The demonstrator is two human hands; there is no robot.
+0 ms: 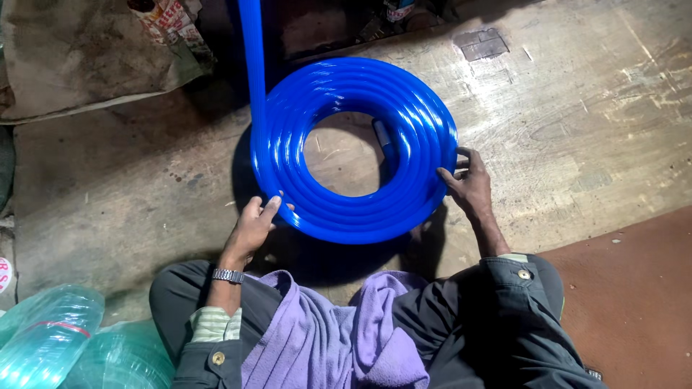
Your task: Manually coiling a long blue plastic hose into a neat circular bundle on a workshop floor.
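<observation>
A glossy blue hose coil [404, 115] lies flat on the wooden floor in front of me, wound in several turns around an open middle. One free length of the hose [251, 57] runs straight up out of view at the coil's left. My left hand [254, 225] rests against the coil's lower left edge, fingers partly spread. My right hand [468, 186] presses on the coil's right edge, fingers on the outer turn. A dark hose end [383, 137] shows inside the coil's hole.
A purple cloth [324, 331] lies across my lap. Clear greenish hose coils [65, 338] sit at the lower left. A worn sack [79, 50] lies at the upper left, and a reddish mat [634, 295] covers the floor at lower right.
</observation>
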